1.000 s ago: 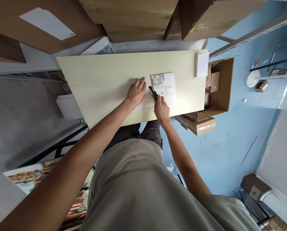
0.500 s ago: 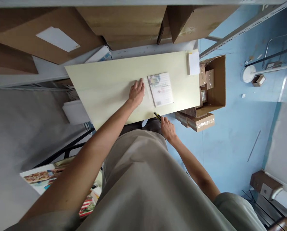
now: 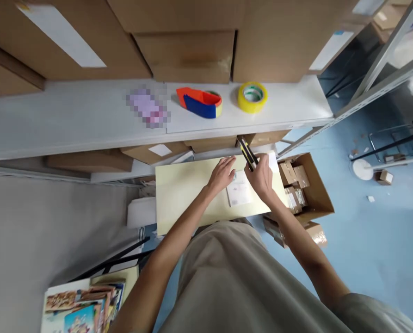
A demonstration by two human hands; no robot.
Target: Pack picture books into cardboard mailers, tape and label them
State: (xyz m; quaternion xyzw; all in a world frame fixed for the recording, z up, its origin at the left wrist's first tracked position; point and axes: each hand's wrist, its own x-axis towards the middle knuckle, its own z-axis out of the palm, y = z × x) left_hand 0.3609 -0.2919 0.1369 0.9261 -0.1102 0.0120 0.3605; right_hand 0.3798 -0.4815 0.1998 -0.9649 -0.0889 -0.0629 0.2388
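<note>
My right hand (image 3: 261, 179) is closed around a black and yellow utility knife (image 3: 247, 152), raised over the table with its front end toward the shelf. Whether its blade is out I cannot make out. Beside it, my left hand (image 3: 220, 176) is empty, fingers stretched and thumb apart, over the pale yellow tabletop (image 3: 181, 189). Between and below my hands lies a whitish book (image 3: 238, 194) with a printed cover, partly covered by my right hand. A white stack (image 3: 273, 163) sits at the table's far right corner.
Above the table, the grey shelf (image 3: 105, 120) holds a red and blue tape dispenser (image 3: 201, 102), a yellow tape roll (image 3: 252, 97), a pixelated item (image 3: 147, 106) and cardboard boxes (image 3: 188, 55). An open carton (image 3: 319, 189) with small boxes stands right. Books (image 3: 79, 319) lie lower left.
My right hand has lifted the utility knife from the table's near edge up past the book. My left hand has come off the tabletop toward the shelf. The view has tilted up, showing the upper shelf.
</note>
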